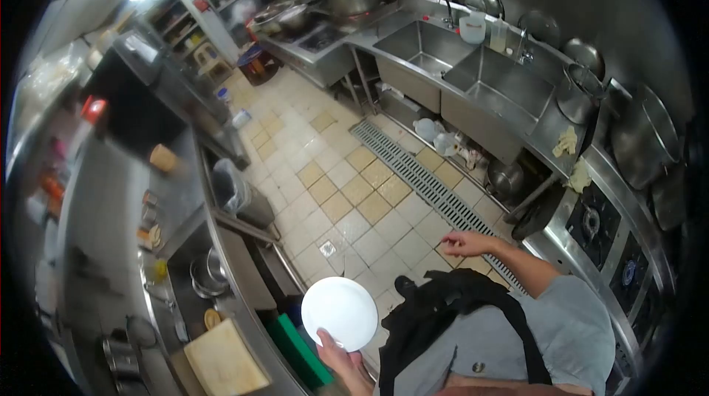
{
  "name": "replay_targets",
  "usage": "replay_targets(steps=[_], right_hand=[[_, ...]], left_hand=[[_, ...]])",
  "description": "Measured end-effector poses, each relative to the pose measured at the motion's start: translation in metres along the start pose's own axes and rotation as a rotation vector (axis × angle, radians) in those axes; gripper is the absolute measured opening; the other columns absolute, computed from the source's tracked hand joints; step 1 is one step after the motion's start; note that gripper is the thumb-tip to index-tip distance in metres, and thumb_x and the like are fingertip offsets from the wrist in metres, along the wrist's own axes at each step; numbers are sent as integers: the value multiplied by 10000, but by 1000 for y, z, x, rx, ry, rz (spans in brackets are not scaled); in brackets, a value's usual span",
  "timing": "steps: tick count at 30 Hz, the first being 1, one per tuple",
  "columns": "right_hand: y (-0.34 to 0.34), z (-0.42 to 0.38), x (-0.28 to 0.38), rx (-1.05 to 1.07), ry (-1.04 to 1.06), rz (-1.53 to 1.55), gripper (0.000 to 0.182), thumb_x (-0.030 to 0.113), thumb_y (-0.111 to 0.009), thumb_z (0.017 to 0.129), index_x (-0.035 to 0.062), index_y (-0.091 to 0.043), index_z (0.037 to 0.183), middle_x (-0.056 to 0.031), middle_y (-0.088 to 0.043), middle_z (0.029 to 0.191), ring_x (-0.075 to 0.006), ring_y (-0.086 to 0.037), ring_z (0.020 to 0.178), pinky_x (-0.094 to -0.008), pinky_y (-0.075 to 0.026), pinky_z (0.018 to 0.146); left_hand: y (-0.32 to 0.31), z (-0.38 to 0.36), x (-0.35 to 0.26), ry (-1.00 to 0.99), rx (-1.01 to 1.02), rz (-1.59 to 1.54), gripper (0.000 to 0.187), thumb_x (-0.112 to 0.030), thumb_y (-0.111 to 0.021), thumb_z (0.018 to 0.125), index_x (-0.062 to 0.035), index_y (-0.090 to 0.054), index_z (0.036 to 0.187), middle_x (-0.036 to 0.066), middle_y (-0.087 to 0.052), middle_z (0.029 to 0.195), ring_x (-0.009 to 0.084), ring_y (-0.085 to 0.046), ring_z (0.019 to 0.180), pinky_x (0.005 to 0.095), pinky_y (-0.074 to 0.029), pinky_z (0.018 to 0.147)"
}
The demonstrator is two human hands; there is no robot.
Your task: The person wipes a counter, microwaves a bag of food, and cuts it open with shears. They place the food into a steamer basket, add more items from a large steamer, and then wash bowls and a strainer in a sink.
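A round white plate (340, 314) is in my left hand (341, 357), gripped at its near edge with the thumb over the rim. The plate is held above the floor, beside the counter on the left. My right hand (467, 244) hangs out over the tiles near the floor drain grate and touches nothing. Its fingers look loosely curled, and no object shows in them. The wooden cutting board (227, 357) on the left counter is the surface closest to my left hand.
A double steel sink (502, 86) runs along the right wall, with a stove (605, 248) nearer me. On the left, a counter holds pots (207, 278); a lined bin (242, 193) stands beside it. A drain grate (428, 174) crosses the tiled floor (354, 189).
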State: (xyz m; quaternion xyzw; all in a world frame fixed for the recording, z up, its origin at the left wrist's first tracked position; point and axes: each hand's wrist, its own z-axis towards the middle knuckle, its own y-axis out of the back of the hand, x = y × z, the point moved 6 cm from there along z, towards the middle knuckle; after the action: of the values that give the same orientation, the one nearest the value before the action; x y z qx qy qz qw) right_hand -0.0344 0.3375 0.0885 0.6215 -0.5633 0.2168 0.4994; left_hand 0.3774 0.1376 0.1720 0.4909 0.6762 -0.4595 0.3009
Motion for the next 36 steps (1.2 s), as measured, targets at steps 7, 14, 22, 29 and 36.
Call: replay_targets(steps=[7,14,22,29,36], right_hand=[[72,59,57,-187,-134,529,507,310,-649,997,12,-516,1386,-42,-626,1061,-128,-661,874,-295,-562,724],[140,158,76,-166,-51,701,573,279,-652,997,57,-431,1476,-79,-592,1197,-157,-654,969,-304,-577,804],[249,354,122,212,67,765,582,326,-568,1031,63,-379,1515,-134,-612,1267,-206,-655,1038,-376,-594,838],[283,507,214,589,90,493,622,413,-614,996,4,-439,1430,-122,-610,1246,-215,-653,1050,-363,-610,782],[336,637,216,132,99,900,426,161,-724,927,-50,-610,1278,-119,-700,1162,-182,-671,1013,-332,-538,920]], left_hand=[[-187,152,-13,42,315,84,483,-289,-547,1042,58,-471,1368,189,-625,1210,315,-681,1014,466,-592,850],[-380,221,18,159,492,144,408,-274,-530,1054,34,-497,1320,177,-632,1192,300,-678,1022,449,-586,856],[-504,289,6,43,462,90,462,-297,-504,1062,44,-462,1372,203,-617,1238,334,-681,1037,481,-589,867],[-559,377,-7,3,248,90,439,-275,-517,1057,46,-476,1354,207,-626,1224,328,-682,1042,472,-595,864],[-689,520,8,111,493,138,410,-259,-570,1040,29,-521,1327,157,-650,1203,246,-676,1000,417,-576,851]])
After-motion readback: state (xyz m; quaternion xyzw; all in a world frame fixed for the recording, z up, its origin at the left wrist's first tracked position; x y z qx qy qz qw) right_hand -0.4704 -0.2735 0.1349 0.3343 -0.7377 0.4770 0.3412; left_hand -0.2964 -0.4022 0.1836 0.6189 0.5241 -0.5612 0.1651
